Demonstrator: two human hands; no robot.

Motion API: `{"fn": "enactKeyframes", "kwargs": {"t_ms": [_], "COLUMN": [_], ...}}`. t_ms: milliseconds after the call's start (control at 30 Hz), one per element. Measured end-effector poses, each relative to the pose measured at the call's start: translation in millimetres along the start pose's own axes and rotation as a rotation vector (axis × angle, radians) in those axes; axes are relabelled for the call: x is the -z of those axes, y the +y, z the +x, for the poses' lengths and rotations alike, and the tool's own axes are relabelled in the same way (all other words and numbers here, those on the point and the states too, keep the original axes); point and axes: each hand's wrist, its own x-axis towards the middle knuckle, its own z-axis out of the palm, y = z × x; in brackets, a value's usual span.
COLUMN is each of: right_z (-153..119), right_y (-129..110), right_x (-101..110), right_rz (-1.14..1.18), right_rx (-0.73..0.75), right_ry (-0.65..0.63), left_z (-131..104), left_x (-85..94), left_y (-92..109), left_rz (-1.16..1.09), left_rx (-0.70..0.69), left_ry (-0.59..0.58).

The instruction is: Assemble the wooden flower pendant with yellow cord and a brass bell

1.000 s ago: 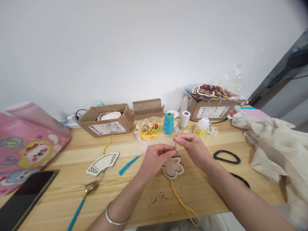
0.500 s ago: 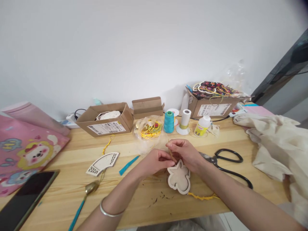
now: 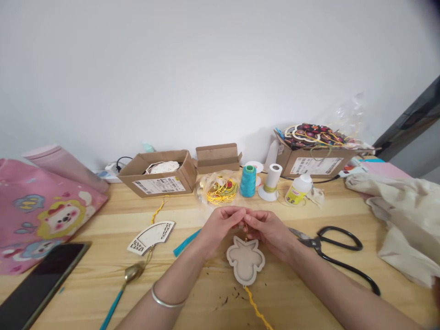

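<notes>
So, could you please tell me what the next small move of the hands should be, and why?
Perhaps the left hand and right hand should gently draw the cord snug: they meet at it, just above the wooden piece, and it runs down to that piece's top. The hands hide whether it is knotted, so a light pull seems safest.

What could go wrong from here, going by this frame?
The thin cord at the fingertips of the left hand and right hand could slip, since little of it shows. The scissors lie with their blades beside the right wrist, so a sideways move might bump them.
</notes>
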Motion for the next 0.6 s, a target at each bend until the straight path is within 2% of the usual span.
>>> {"fn": "enactKeyframes", "kwargs": {"t_ms": [100, 267, 500, 600], "right_z": [-0.1, 0.3, 1.9, 2.2], "right_y": [-0.5, 0.1, 0.6, 1.5], "right_x": [-0.9, -1.2, -2.7, -2.1], "right_rz": [-0.048, -0.136, -0.173, -0.175], "right_rx": [-0.007, -0.017, 0.003, 0.011], "right_ry": [-0.028, -0.044, 0.010, 0.025], "left_z": [-3.1, -5.1, -9.3, -5.5], "left_x": [0.1, 2.1, 2.9, 6.6], "left_y": [-5.2, -9.6, -9.4, 3.1], "left_rz": [-0.105, -0.205, -0.104, 0.094], "left_rx": [0.030, 0.033, -0.062, -0.093], "left_ry": [0.002, 0.151, 0.135, 0.178]}}
